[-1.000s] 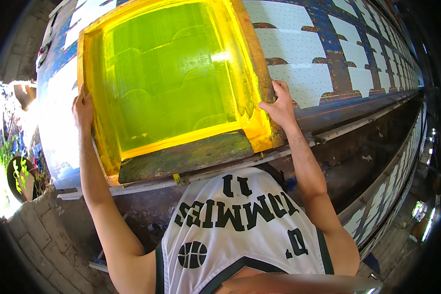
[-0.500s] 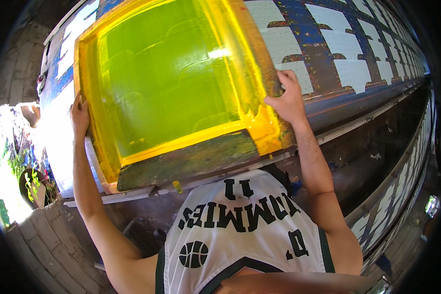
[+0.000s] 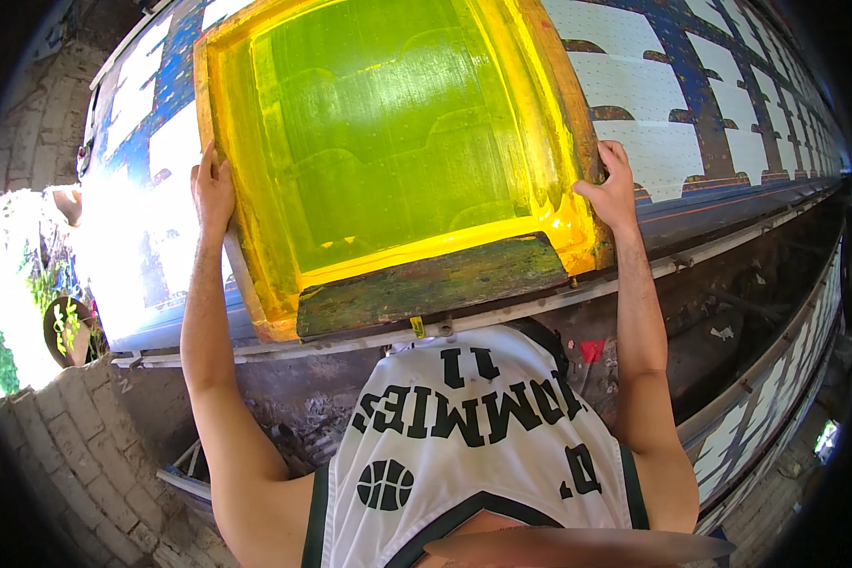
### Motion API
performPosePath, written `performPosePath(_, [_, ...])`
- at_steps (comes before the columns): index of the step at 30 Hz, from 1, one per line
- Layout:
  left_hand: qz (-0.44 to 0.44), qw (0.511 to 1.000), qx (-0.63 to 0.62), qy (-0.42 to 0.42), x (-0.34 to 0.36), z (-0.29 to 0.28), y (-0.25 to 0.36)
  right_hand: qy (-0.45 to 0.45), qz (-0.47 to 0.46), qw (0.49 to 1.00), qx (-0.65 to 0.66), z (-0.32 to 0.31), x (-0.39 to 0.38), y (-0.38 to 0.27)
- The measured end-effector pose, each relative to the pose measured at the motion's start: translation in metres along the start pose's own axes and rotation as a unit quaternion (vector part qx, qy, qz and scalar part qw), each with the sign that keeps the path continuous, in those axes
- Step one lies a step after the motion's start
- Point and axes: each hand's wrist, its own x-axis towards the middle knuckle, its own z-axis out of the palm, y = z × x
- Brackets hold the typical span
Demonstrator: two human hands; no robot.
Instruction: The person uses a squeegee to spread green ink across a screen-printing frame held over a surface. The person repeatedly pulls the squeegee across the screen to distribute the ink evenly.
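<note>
A large screen printing frame [image 3: 398, 142] lies on a long printing table in front of me. Its mesh is green, and yellow ink coats the inner borders, thickest in the near right corner. My left hand [image 3: 214, 192] grips the frame's left side rail, the fingers along its outer edge. On the right rail, my right hand [image 3: 612, 187] is closed, thumb on top near the inked corner. A dark, paint-stained board [image 3: 435, 284] runs along the frame's near end.
White cut-out fabric pieces [image 3: 639, 90] lie in rows on the blue, ink-spotted table [image 3: 672, 38]. A metal rail [image 3: 719, 244] borders its near edge. Another table with white pieces [image 3: 776, 398] stands at right. Brick paving [image 3: 85, 464] shows lower left; a small red scrap [image 3: 592, 351] lies below.
The screen frame has shifted to the right and slightly away from me, with both my hands still on its side rails.
</note>
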Motion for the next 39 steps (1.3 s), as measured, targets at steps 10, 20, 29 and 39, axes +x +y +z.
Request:
performPosePath(10, [0.011, 1.000, -0.007, 0.024, -0.007, 0.018, 0.021, 0.007, -0.008, 0.999, 0.032, -0.013, -0.004, 0.019])
performPosePath(20, [-0.027, 0.999, 0.016, -0.027, -0.007, 0.038, 0.009, -0.012, 0.089, 0.989, -0.116, -0.010, -0.005, -0.001])
performPosePath(29, [-0.005, 0.999, 0.038, -0.007, -0.011, 0.040, 0.015, -0.267, -0.260, 0.922, -0.104, 0.047, -0.082, -0.168])
performPosePath(39, [0.000, 1.000, 0.006, 0.025, -0.009, 0.044, 0.017, -0.275, -0.206, 0.905, -0.251, 0.118, -0.094, -0.216])
